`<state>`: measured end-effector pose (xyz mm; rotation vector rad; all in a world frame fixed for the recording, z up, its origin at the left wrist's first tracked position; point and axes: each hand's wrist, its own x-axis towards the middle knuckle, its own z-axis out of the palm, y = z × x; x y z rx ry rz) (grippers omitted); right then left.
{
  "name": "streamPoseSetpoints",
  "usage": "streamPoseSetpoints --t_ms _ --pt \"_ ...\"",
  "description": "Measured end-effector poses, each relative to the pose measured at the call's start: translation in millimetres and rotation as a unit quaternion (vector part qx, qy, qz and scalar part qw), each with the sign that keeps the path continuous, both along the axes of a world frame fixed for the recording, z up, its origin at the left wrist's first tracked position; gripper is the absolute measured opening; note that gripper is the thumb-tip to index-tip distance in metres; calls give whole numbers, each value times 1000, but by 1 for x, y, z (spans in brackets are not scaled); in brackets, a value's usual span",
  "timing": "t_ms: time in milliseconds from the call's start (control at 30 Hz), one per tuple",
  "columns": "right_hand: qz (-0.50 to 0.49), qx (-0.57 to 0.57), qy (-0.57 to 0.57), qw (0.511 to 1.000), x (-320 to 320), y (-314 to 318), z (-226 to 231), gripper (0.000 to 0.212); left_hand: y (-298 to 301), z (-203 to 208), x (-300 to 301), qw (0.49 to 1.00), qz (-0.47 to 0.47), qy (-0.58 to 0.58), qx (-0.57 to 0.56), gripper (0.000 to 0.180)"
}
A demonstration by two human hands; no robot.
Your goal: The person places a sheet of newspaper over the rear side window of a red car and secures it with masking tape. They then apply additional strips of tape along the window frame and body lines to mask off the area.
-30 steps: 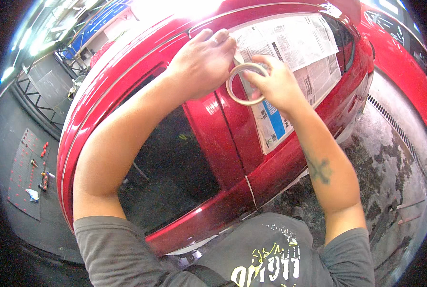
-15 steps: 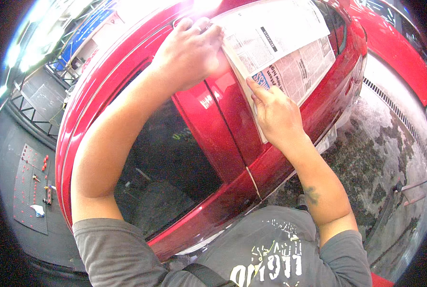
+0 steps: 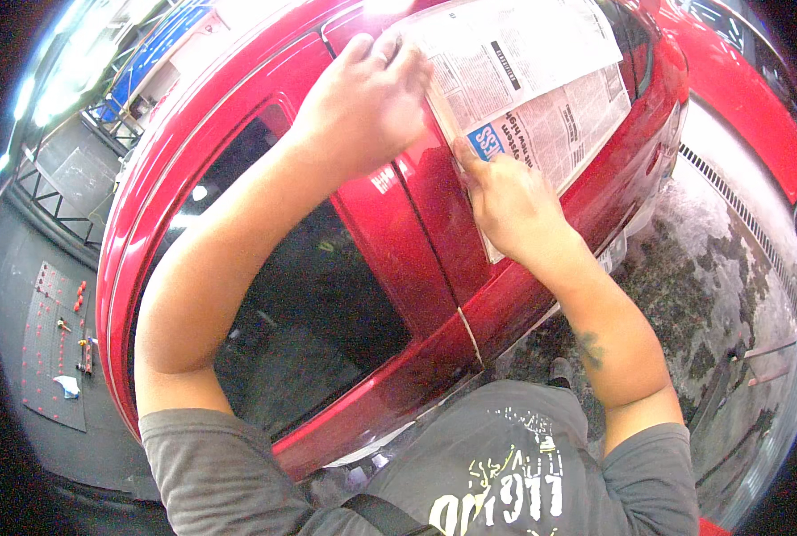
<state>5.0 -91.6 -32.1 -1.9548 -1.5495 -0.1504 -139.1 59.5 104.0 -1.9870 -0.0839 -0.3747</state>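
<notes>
Sheets of newspaper (image 3: 554,49) lie over the rear side panel of a red car (image 3: 416,344). A narrow pale strip (image 3: 443,114), apparently masking tape, runs along the paper's edge beside a panel seam. My left hand (image 3: 363,103) rests at the upper end of that strip, fingers apart and partly over the paper's corner; the fingertips are slightly blurred. Lower on the same edge is my right hand (image 3: 512,204). Its index finger reaches out to touch the strip, while the other fingers bend under and are partly hidden. I see nothing held in either hand.
Below my left arm is the car's dark side window (image 3: 313,326). Another red car (image 3: 742,103) stands at the far right, past a floor grating (image 3: 751,228). A perforated board with small red parts (image 3: 54,357) is at the left, near a dark metal frame.
My left hand has shifted slightly right over the paper's corner. The right hand has turned a little, its index finger less stretched out and still at the paper's edge.
</notes>
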Motion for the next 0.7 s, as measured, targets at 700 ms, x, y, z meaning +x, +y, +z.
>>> streamPoseSetpoints --t_ms 700 --pt "165 354 -51 919 -64 -67 -57 33 -54 -42 -6 974 81 100 -186 84"
